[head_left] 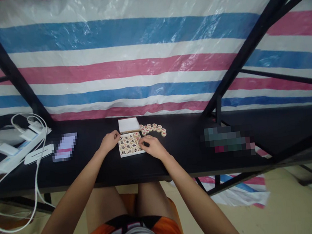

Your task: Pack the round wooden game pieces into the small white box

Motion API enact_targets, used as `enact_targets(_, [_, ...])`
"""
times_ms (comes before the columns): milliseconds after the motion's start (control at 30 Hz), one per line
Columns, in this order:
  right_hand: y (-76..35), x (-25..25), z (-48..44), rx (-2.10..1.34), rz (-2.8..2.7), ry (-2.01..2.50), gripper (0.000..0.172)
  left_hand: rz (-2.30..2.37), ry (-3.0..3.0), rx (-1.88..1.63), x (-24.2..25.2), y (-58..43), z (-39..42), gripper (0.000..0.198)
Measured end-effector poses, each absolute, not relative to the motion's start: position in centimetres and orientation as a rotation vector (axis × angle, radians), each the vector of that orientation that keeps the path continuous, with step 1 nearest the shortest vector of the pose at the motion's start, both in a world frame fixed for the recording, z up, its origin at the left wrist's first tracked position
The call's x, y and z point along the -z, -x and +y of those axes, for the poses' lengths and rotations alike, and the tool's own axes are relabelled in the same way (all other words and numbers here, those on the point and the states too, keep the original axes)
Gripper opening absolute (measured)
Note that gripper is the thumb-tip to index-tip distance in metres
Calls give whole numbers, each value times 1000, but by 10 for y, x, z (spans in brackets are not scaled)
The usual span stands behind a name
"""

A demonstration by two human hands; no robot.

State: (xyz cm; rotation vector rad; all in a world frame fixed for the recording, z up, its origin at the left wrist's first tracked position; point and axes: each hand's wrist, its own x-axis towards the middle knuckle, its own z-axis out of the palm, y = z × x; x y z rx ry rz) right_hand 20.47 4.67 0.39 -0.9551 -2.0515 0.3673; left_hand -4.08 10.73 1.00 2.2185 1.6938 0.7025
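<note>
A shallow white box (pixel 132 155) holds rows of round Chinese chess pieces (pixel 128 146), mostly with black characters and a few red ones at the far right corner. Behind it stands its open lid (pixel 128 125), white inside. To the right of the lid lie several loose Chinese chess pieces (pixel 153 127) with red characters. My left hand (pixel 111 141) is closed at the box's far left corner; whatever its fingertips hold is too small to make out. Over the box's right edge, my right hand (pixel 152 146) pinches a Chinese chess piece between thumb and forefinger, partly hidden.
Left on the black table (pixel 90 129) are a blurred phone-like object (pixel 65 146), a white power strip (pixel 22 147) and looping white cables (pixel 36 181). A blurred dark item (pixel 228 139) lies to the right. Black metal posts (pixel 229 72) and striped plastic sheeting (pixel 139 66) stand behind.
</note>
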Motion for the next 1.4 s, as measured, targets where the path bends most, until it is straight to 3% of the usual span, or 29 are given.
enact_targets(400, [-207, -5, 49, -299, -2041, 1002, 18, 1626, -2235, -751, -6, 44, 111, 20])
enact_targets(633, [-234, 12, 63, 6, -1655, 1801, 34, 1588, -2225, -770, -6, 46, 111, 23])
enact_targets(1167, [-239, 9, 56, 135, -1612, 2094, 26, 1504, -2215, -781, -7, 49, 112, 24])
enact_targets(1400, [-237, 9, 60, 63, -1766, 1953, 19, 1497, -2209, -792, -7, 49, 111, 21])
